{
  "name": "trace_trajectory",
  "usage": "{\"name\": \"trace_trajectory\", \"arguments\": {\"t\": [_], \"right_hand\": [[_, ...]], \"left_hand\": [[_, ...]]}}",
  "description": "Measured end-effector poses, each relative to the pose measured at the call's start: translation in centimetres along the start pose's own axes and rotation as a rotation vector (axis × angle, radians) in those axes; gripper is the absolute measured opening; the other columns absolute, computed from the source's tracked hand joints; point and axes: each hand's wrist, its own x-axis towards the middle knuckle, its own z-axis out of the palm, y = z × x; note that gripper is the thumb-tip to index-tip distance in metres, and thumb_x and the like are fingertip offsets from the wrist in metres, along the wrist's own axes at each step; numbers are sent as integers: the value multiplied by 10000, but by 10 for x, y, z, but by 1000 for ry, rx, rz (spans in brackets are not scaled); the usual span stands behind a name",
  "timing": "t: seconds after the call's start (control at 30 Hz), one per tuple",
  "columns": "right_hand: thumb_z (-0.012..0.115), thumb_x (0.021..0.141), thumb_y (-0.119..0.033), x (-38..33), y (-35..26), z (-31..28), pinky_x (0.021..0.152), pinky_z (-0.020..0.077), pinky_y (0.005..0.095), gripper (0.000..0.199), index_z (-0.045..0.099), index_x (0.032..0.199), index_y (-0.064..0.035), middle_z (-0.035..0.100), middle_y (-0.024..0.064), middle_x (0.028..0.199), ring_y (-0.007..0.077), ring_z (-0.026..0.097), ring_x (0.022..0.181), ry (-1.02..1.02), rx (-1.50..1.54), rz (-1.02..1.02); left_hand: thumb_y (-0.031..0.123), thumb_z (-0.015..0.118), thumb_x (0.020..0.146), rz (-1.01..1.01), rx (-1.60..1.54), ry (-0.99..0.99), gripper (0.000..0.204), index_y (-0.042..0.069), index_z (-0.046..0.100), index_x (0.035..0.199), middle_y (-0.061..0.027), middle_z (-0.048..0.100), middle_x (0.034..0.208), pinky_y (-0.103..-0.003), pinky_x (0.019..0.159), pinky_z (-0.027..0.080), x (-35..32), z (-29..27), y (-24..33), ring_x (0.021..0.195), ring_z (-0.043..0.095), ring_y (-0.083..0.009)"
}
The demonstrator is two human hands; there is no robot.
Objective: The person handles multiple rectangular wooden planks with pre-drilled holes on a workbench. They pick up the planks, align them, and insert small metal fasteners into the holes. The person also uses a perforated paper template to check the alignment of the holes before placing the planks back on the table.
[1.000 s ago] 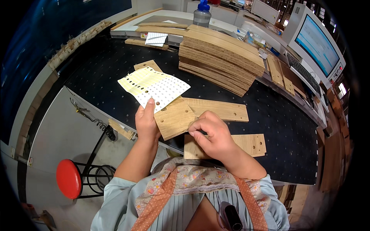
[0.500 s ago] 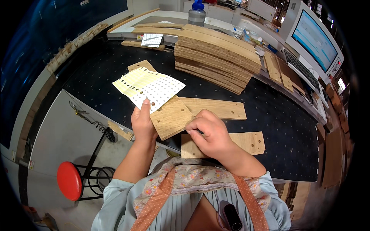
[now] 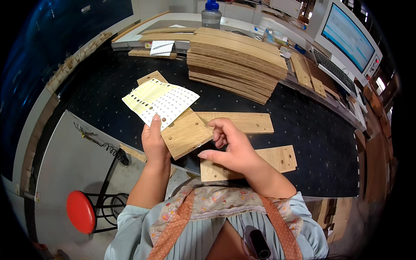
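My left hand [image 3: 155, 143] grips a light wooden board [image 3: 186, 133] tilted over the table, together with a sheet of round stickers [image 3: 169, 102] lying across it. Its thumb presses on the sheet's lower corner. Part of that sheet is white with rows of small circles, part yellowish with dark round spots. The board has a few round marks or holes near its end. At the board's right edge is my right hand [image 3: 232, 145], thumb and fingers apart, with nothing visible in it. Below the right hand lies another board with holes [image 3: 279, 158]; a further board [image 3: 242, 122] lies behind.
A tall stack of boards [image 3: 234, 65] stands at the back of the black table [image 3: 316, 143]. Another sticker sheet [image 3: 162, 47] lies at the far left. A blue-capped bottle [image 3: 211, 17] stands behind. A monitor [image 3: 349, 37] and keyboard [image 3: 333, 69] are right, a red stool [image 3: 81, 211] lower left.
My right hand has let go of its pinch at the board's edge, and its fingers have spread. The left hand still holds the board and sticker sheet. The whole view has shifted slightly.
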Motion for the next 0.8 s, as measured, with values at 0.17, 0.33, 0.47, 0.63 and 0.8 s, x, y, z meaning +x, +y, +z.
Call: {"name": "trace_trajectory", "arguments": {"t": [0.17, 0.33, 0.47, 0.63, 0.8], "right_hand": [[748, 767, -82, 2, 20, 10, 644, 415, 204, 381, 571, 1102, -36, 546, -1, 865, 57, 487, 723, -47, 88, -13], [751, 757, -75, -1, 21, 6, 642, 434, 227, 335, 608, 1056, -31, 553, 37, 858, 88, 521, 723, -5, 18, -229], [745, 769, -123, -5, 20, 4, 638, 468, 251, 321, 601, 1037, -21, 548, 65, 891, 131, 553, 743, 6, 89, -175], [707, 800, -85, 1, 39, 8, 693, 481, 252, 300, 608, 1079, -41, 572, 82, 963, 138, 584, 781, -33, 88, -235], [635, 877, -105, -1, 61, -3, 701, 472, 228, 549, 353, 1340, -16, 583, 62, 986, 93, 559, 814, -149, 742, 14]], "left_hand": [[203, 442, 960, -35, 67, -31, 338, -39, 485, 1191, -134, 595, 1105, -299, 821, 476, -2, 0, 1, 961, 601, -187], [224, 439, 961, -46, 82, -19, 362, -30, 481, 1215, -126, 596, 1112, -299, 831, 468, -7, 9, 5, 976, 596, -185], [232, 455, 954, -17, 134, -18, 365, -36, 477, 1201, -136, 593, 1087, -306, 810, 477, -6, 10, 0, 940, 601, -190], [246, 445, 959, 35, 227, 80, 352, -41, 514, 1152, -155, 612, 1031, -332, 774, 501, 2, -2, -5, 864, 628, -222], [216, 403, 968, 102, 204, -77, 429, -87, 394, 1272, -226, 526, 1205, -375, 866, 485, 6, -4, -17, 1031, 583, -279]]}}
